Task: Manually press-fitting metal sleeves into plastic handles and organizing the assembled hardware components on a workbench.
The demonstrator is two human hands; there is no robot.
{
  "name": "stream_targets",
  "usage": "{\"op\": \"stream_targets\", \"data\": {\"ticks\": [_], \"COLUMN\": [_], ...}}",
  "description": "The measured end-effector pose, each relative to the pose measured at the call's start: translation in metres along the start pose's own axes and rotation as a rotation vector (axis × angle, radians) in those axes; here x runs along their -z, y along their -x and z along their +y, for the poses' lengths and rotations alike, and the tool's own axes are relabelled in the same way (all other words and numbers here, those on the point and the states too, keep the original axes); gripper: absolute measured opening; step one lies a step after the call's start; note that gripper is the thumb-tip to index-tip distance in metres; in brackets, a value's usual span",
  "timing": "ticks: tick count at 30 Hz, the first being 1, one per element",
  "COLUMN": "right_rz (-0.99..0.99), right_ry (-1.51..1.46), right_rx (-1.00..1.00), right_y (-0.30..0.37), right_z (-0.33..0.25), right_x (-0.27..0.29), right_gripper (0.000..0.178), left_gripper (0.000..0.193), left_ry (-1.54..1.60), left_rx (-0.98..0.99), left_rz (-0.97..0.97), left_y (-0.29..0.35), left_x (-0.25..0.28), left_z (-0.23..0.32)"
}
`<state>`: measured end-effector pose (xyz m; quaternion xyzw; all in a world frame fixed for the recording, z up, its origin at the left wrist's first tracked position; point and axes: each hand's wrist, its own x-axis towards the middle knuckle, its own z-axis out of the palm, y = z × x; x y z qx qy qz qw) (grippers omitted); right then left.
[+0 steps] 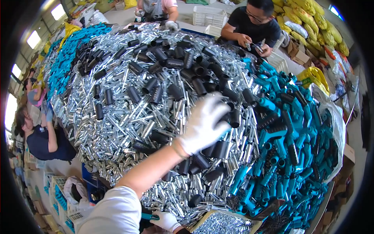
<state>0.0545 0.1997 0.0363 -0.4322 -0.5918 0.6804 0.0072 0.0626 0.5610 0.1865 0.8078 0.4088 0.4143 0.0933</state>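
Observation:
My left arm reaches from the lower left across a big heap of shiny metal tubes and rods [128, 113]. Its white-gloved hand [204, 126] is smeared by motion, with thumb and fingers spread apart over black cylindrical sleeves [220, 150]. Nothing shows clearly between those fingers. Low in the picture, my right hand [166, 220], also gloved in white, closes round a teal plastic part [149, 216]. My left sleeve partly covers that part, so its full shape is hidden. Right of the metal heap lie many teal pistol-shaped plastic housings [288, 136].
A tray of small metal pieces [255, 226] stands at the near edge. Across the heap, a person in black [253, 29] handles a small part; another person [157, 11] works beside them. A third person [46, 134] reaches in at left. Yellow sacks [307, 19] are stacked at far right.

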Motion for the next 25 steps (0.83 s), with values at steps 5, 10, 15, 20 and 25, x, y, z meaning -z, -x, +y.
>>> {"op": "stream_targets", "data": {"ticks": [5, 10, 15, 20, 25], "right_rz": [0.096, 0.086, 0.18, 0.313, 0.385], "right_ry": [-0.013, -0.028, -0.008, -0.02, 0.007], "right_rx": [0.056, 0.101, 0.224, 0.349, 0.409], "right_y": [0.002, 0.0, 0.01, 0.024, 0.048], "right_z": [0.003, 0.001, 0.001, 0.016, 0.019], "right_x": [0.008, 0.007, -0.004, -0.021, -0.024], "right_gripper": [0.052, 0.051, 0.042, 0.037, 0.041], "left_gripper": [0.041, 0.052, 0.045, 0.035, 0.04], "left_ry": [-0.51, -0.35, -0.516, -0.347, -0.061], "left_rx": [0.304, 0.576, 0.48, 0.198, 0.121], "left_rz": [0.313, 0.124, 0.111, 0.067, -0.108], "left_y": [0.01, 0.053, 0.067, 0.091, 0.091], "left_x": [0.078, 0.047, 0.002, -0.032, -0.006], "left_z": [-0.103, -0.094, -0.037, 0.005, 0.031]}}
